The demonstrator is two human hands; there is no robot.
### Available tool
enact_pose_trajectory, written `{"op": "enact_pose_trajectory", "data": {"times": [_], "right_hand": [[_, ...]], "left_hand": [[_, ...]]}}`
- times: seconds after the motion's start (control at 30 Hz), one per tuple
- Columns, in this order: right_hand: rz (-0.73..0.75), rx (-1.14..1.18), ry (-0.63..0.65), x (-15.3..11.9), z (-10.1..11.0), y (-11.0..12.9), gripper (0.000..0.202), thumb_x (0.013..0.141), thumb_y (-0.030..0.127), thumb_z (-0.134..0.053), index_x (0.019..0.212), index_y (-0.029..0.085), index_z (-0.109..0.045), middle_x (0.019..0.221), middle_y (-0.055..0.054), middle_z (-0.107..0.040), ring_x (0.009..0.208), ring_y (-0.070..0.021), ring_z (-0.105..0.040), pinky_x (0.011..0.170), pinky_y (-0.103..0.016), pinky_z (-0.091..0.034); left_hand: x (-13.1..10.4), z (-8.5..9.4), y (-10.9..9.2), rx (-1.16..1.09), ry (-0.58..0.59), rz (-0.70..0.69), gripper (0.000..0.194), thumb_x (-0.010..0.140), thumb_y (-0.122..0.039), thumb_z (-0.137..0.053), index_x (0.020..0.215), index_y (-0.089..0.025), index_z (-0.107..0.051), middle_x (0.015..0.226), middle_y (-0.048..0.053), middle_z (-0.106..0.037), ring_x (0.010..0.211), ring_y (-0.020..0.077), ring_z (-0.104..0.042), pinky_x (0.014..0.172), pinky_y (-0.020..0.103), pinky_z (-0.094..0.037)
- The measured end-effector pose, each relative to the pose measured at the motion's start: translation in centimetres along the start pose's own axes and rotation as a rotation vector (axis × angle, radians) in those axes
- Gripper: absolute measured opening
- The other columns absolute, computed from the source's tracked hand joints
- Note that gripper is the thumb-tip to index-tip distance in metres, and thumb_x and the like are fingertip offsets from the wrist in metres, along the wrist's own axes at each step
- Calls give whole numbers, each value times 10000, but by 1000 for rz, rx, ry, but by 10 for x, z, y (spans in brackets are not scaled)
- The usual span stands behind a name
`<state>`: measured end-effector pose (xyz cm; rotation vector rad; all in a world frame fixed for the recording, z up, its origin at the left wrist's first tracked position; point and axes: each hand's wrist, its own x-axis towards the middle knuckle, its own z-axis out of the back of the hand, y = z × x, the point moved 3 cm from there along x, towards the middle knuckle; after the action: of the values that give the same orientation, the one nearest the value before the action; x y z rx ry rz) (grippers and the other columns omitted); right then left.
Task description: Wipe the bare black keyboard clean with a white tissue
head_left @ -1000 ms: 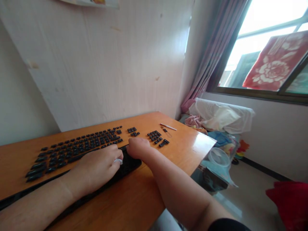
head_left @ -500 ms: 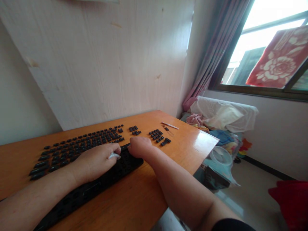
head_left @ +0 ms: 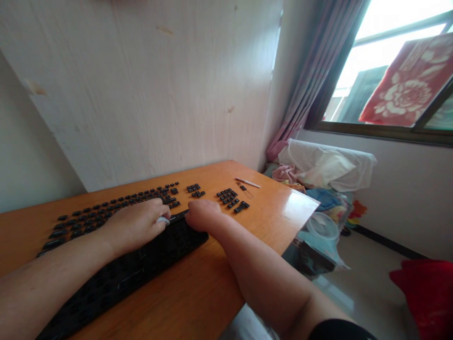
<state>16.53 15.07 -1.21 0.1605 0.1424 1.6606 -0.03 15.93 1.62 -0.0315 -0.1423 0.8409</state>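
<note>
Wooden desk bears the keyboard base; loose keycaps lie beyond it. I note left hand over the base, fingers curled at a white scrap, hold uncertain; right hand at its far edge, grip hidden. Knuckles drifting outward could scatter keycaps

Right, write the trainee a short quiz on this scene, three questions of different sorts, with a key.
1. What does the right hand touch?
A) the hanging towel
B) the keyboard base
C) the curtain

2. True or false: the loose keycaps lie on the table, on the far side of the base from the person.

3. Fill the blank: a small white thing, too blurred to name, shows at the fingers of the ____ hand.

Key: 1. B. 2. True. 3. left, as in left hand.
</note>
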Motion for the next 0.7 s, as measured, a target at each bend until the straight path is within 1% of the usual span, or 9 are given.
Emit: {"op": "enact_pose_trajectory", "data": {"times": [0.1,0.27,0.4,0.53,0.7], "right_hand": [[4,5,4,2,-2,-1,317,847,337,-517,1069,184,-683,1120,-149,-705,990,-269,-677,795,-383,-546],[17,4,-13,3,-4,-2,312,842,322,-515,1061,177,-683,1109,-155,-707,984,-279,-678,777,-392,-548],[36,5,3,2,-4,-3,314,854,307,-502,1079,174,-677,1103,-161,-707,974,-276,-682,789,-396,-541],[38,-1,-12,-1,-3,-3,314,874,316,-475,1068,174,-677,1069,-156,-715,964,-281,-683,780,-387,-535],[-4,-15,-12,-5,-3,-3,312,891,346,-460,1053,189,-675,1071,-150,-712,982,-287,-672,781,-389,-519]], "left_hand": [[4,0,5,11,7,-5,265,800,-399,-483,882,-267,-698,915,41,-640,860,222,-608,783,328,-444],[7,2,1,-5,35,-28,261,817,-373,-474,891,-260,-698,933,47,-640,871,225,-612,791,334,-445],[5,2,2,-52,65,-61,245,822,-353,-484,883,-244,-694,924,46,-645,872,222,-609,796,330,-443],[-6,7,6,-115,64,-91,237,844,-348,-480,899,-247,-687,927,30,-643,862,204,-611,791,306,-440],[-29,18,19,-209,69,-74,248,870,-371,-473,893,-247,-687,942,19,-651,877,189,-617,809,286,-440]]}}
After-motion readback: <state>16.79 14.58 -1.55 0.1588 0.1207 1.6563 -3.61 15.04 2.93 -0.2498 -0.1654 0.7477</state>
